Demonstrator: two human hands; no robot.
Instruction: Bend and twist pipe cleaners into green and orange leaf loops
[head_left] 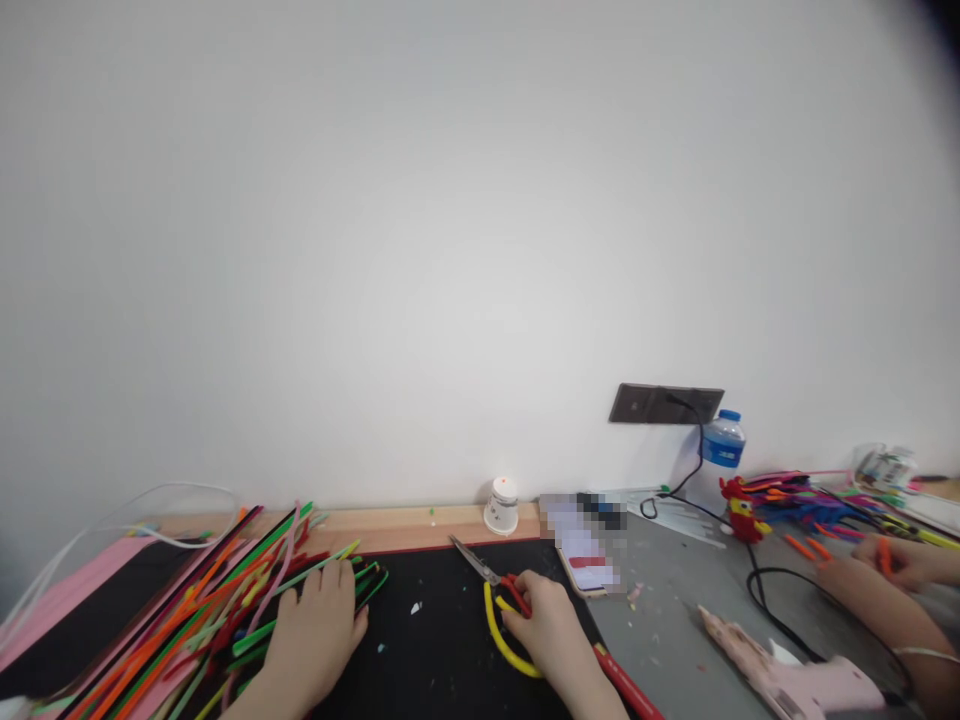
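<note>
My left hand [311, 625] rests palm down on a pile of fuzzy pipe cleaners [187, 610] in green, orange, red, pink and other colours. Its fingers reach forward over the green stems, with the thumb apart at the right; what lies under the palm is hidden. My right hand [551, 625] has its fingers closed around the red part of the handles of a pair of scissors [474, 562]. The metal blades point away to the upper left, over the black mat [420, 620]. A thick yellow curve bows out below the pivot, beside my thumb.
A white paper cup [501, 508] stands upside down by the wall. Right of the mat lie a phone [592, 570], a red stick [626, 685] and a pink glue gun [810, 685] with a black cord. Beyond are a bottle [724, 440], a red figure [742, 515] and another person's hands [892, 570].
</note>
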